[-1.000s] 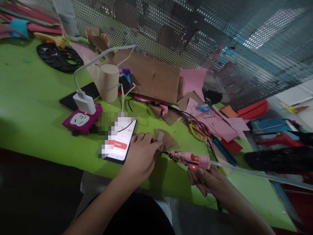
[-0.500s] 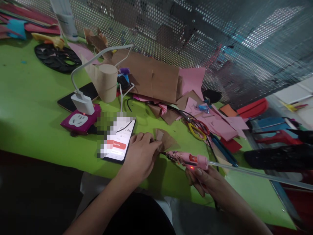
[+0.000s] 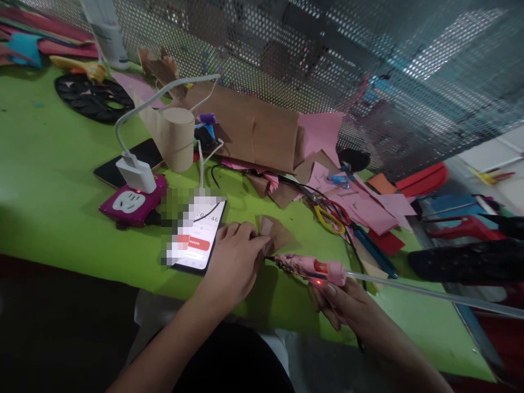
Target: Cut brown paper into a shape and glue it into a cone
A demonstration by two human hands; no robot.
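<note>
My left hand is closed on a small folded piece of brown paper, just above the green tabletop. Part of the paper is hidden behind the fingers. In my right hand is a pink hot glue gun with a red light lit. A long clear glue stick sticks out of its back end. The gun's dark nozzle points left and reaches the paper's lower edge, close to my left fingertips; whether it touches I cannot tell. A lit phone lies beside my left hand.
A purple power strip with a white charger sits left of the phone. Behind stand a paper roll and a brown paper sheet. Yellow-handled scissors and pink paper scraps lie to the right, near a black cable.
The glue gun has shifted very slightly left at the paper. My left hand keeps its hold, and the whole view has moved a little.
</note>
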